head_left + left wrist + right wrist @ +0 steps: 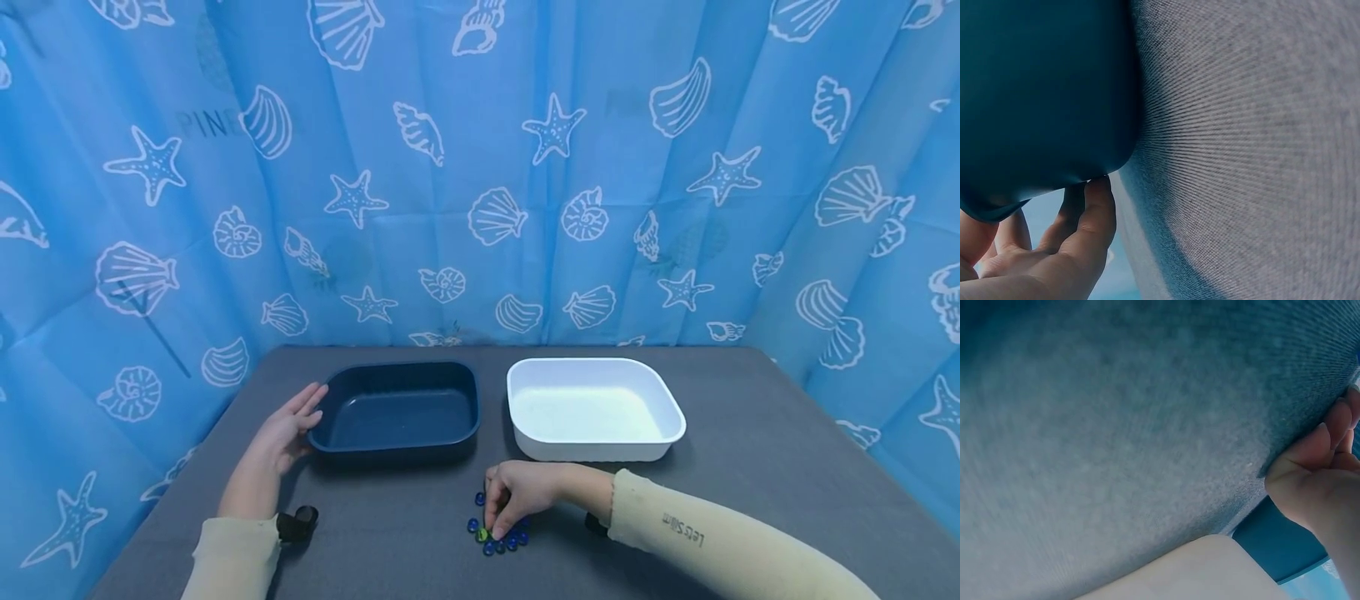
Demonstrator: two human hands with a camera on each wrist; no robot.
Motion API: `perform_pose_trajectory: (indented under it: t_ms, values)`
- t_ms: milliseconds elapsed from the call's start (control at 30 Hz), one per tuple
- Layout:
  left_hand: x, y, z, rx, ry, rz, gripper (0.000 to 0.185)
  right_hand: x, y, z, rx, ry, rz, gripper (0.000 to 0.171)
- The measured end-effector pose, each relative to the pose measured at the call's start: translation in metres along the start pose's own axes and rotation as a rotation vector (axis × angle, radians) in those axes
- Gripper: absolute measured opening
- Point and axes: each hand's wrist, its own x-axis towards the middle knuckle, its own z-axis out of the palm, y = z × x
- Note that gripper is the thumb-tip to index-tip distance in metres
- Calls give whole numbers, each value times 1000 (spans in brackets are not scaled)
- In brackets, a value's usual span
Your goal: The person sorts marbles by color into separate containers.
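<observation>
Curled fingers of the right hand (517,496) press down into a small cluster of glass beads (501,537), fingertips together over a green bead (483,534) at the cluster's left edge; whether the bead is actually pinched or only touched cannot be told from the head view, and the right wrist view shows only bent fingers (1329,440) against the grey cloth, with no bead visible. Around that grip the other beads, dark blue, lie touching or just beside the fingertips, on the side nearest the person and to the hand's left. Just beyond the right hand, away from the person, stands a white tray (600,450), its near wall close to the knuckles. To the left of that tray, and beyond and left of the grip, sits a dark blue tray (397,442). Well apart from the beads, the left hand (285,433) rests with straight, relaxed fingers against that dark tray's left end; the left wrist view shows the fingertips (1099,194) touching the tray's rounded corner (1041,112), holding nothing. Everything stands on a grey table (750,467), and a blue curtain (480,167) printed with shells and starfish hangs behind and at both sides.
</observation>
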Motion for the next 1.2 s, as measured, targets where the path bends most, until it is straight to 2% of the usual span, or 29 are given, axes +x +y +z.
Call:
perform_pose_trajectory:
  t_ms: [133, 367, 800, 1000, 1200]
  values:
    - [0, 0, 0, -4, 4, -5, 58, -1, 1, -1, 7, 0, 3, 11]
    - [0, 0, -1, -16, 14, -6, 58, -4, -1, -1, 159, 41, 29, 7]
    - [1, -3, 1, -15, 16, 0, 57, -7, -4, -6, 225, 61, 72, 7]
    - [1, -2, 1, -26, 23, -6, 57, -9, -6, -12, 285, 91, 53, 9]
    - [1, -1, 2, -31, 29, -9, 56, -8, -18, -19, 285, 142, 28, 9]
